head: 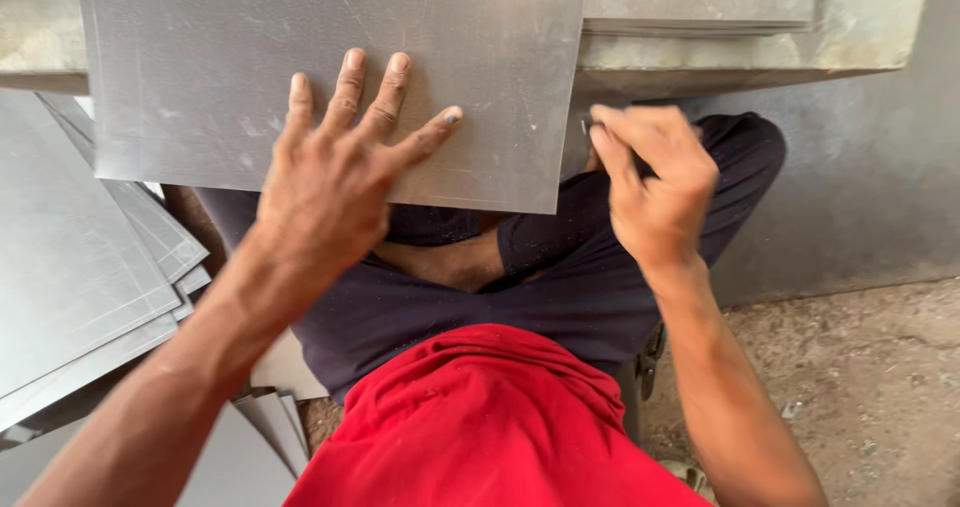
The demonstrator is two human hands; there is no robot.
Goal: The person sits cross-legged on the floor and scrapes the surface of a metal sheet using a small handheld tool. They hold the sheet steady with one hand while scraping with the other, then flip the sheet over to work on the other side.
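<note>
Pressing flat on a grey metal sheet (330,67), the left hand (325,182) lies palm down with its fingers (345,92) spread wide, gripping nothing, only bearing on the surface near the sheet's lower edge; the sheet itself reaches from a low, worn workbench (870,27) at the top of the view out over the person's crossed legs, its near corner hanging just above the knee; the right hand (655,182) sits just beside the sheet's right edge, curled into a loose fist with thumb and forefinger pinched together near that edge; something small and dark may be caught in the pinch, but what it is cannot be told; the person sits cross-legged in dark trousers (560,287) and a red shirt (490,427); on the left, a stack of similar grey sheets (80,277) lies fanned out on the ground, their corners overlapping; more thin sheets (700,7) rest piled on the bench behind the right hand; on the right, the dirt floor (860,387) shows rough and dusty.
</note>
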